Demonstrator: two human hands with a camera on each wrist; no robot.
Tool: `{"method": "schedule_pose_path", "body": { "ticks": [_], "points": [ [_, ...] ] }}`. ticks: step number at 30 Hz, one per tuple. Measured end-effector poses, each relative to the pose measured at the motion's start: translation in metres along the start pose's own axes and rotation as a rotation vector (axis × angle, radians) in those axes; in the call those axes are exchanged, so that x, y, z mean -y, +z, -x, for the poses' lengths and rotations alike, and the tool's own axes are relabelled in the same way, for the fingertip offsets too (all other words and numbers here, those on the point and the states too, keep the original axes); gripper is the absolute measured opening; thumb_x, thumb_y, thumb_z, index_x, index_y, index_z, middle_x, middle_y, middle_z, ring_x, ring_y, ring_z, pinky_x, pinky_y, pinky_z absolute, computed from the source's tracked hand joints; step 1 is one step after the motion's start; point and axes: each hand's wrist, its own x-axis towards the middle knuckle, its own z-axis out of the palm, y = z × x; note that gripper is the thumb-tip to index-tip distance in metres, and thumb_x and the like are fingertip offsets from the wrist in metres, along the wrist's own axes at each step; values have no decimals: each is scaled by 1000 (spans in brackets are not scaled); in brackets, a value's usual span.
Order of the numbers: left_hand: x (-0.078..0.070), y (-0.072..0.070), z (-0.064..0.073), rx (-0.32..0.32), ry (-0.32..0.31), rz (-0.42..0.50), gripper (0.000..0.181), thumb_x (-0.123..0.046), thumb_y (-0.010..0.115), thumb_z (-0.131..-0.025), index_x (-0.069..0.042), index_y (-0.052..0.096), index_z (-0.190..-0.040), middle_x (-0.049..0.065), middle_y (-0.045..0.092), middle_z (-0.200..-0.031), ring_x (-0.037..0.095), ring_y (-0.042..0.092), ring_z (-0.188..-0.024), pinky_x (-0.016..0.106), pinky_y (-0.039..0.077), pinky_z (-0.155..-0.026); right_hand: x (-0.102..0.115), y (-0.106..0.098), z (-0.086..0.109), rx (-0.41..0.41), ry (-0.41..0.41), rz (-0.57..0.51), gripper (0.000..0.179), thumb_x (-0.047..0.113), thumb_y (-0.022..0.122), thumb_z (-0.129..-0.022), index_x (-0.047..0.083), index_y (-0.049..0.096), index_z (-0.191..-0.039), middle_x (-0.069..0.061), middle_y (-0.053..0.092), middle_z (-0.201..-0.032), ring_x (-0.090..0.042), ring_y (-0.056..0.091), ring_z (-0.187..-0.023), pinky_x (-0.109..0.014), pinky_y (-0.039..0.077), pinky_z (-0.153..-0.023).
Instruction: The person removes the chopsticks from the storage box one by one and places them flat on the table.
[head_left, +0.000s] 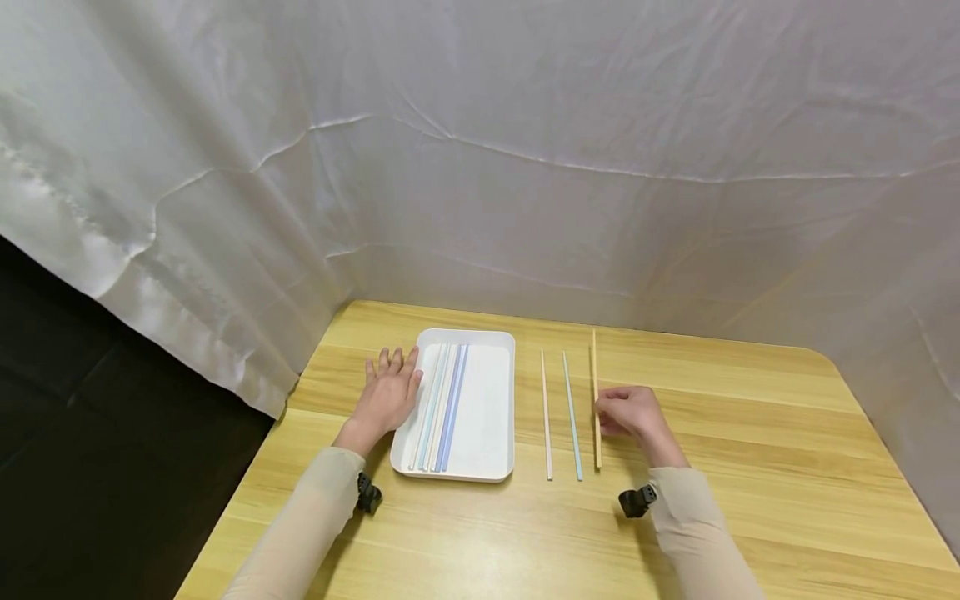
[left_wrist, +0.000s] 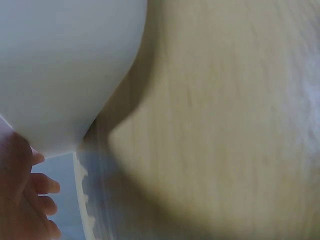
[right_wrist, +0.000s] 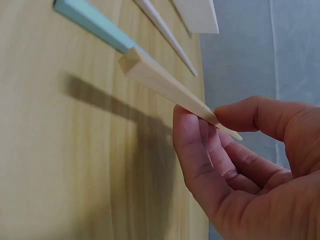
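A wooden chopstick (head_left: pixel 597 400) is pinched between the thumb and fingers of my right hand (head_left: pixel 632 410). In the right wrist view the same chopstick (right_wrist: pixel 165 85) is raised over the table and casts a shadow there. Left of it a light blue chopstick (head_left: pixel 572 415) and a pale pink chopstick (head_left: pixel 546 415) lie side by side on the table. My left hand (head_left: pixel 390 396) rests with spread fingers at the left rim of a white tray (head_left: pixel 491 477). Several pastel chopsticks (head_left: pixel 452 408), white, light blue and violet, lie lengthwise in the tray's left half.
The wooden table (head_left: pixel 750 433) extends to the right and toward the front. A pale curtain (head_left: pixel 525 167) hangs behind it and along the sides. Each wrist wears a small black camera, with one camera (head_left: pixel 637 502) close over the table at the right.
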Motion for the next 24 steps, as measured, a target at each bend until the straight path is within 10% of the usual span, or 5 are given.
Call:
{"method": "schedule_pose_path", "body": {
  "ticks": [24],
  "points": [
    [1,2,0,5,-11,23,60,-39,23,-116,-8,25,-168,32,28,-168,55,16,-159,75,7,-126,-17,4,-1,7,14,54,37,-2,69,-92,-18,65,-125,-11,72,-75,-14,69,-61,-33,64,-60]
  ]
}}
